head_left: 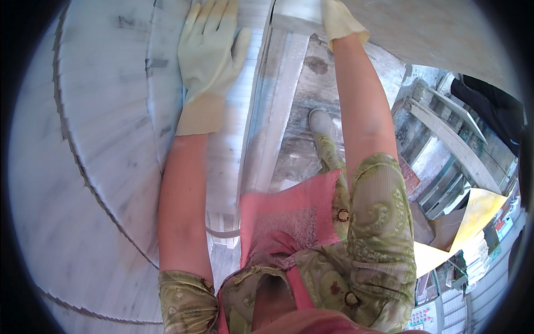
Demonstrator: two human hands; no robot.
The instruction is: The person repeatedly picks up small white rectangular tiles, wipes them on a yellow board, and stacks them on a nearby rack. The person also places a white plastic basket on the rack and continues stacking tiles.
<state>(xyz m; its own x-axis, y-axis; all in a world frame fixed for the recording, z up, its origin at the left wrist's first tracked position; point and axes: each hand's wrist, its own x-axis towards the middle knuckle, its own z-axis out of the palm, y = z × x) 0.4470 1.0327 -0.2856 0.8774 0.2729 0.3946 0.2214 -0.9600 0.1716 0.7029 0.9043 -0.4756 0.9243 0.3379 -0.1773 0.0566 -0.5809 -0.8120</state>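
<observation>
My left hand (pixel 213 53), in a cream rubber glove, lies palm down with its fingers stretched out. It rests on pale, thin, ribbed pieces (pixel 236 150) packed edge to edge in a long row, at the far edge of view. My right hand (pixel 340 25), gloved the same way, is beside the far end of a white block (pixel 299 15). Its fingers are hidden or cut off by the upper edge, so I cannot tell what it touches. Between my arms a long white bar-like edge (pixel 289 83) runs toward my pink apron (pixel 289 217).
White, grey-streaked slabs (pixel 105 111) stand in several packed rows on the left. At right are a large tan surface (pixel 445 28), wooden boards (pixel 456 145), a yellow sheet (pixel 478 214) and a dark-clothed leg (pixel 489 106). Stained floor (pixel 306 106) shows below, with my boot.
</observation>
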